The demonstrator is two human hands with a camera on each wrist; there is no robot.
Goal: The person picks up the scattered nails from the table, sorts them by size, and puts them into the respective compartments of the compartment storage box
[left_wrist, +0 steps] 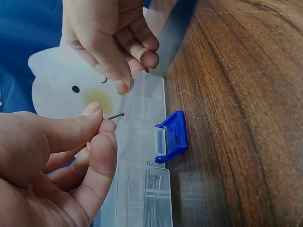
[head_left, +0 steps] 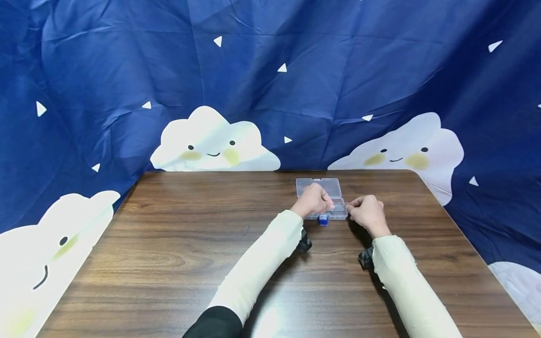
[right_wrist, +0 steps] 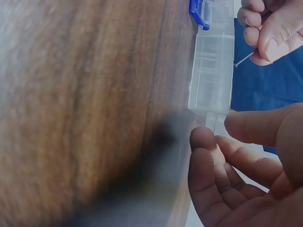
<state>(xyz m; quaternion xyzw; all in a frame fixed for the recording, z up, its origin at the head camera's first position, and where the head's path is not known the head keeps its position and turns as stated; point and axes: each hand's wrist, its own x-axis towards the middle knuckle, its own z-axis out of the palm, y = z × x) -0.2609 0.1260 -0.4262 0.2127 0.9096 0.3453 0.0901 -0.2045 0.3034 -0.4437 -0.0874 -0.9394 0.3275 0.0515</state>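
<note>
My left hand [head_left: 313,201] is above the left part of a clear plastic compartment box [head_left: 337,217]. Thumb and index finger pinch a thin nail [left_wrist: 116,116], whose small head points out over the box in the left wrist view. At the box's right end is my right hand [head_left: 367,212], its thumb and fingertips curled at the end wall and gripping it. Tilted back behind the box, the clear lid [head_left: 325,187] stands open. A blue latch [head_left: 323,220] hangs at the front. Several nails [left_wrist: 154,198] lie in a left compartment; my left hand hides part of the interior.
A thin dark piece [head_left: 246,230] lies on the brown wooden table [head_left: 190,263], left of the box. Black wrist cameras [head_left: 304,241] sit under both wrists. Behind the table hangs a blue cloth [head_left: 253,84] with white clouds.
</note>
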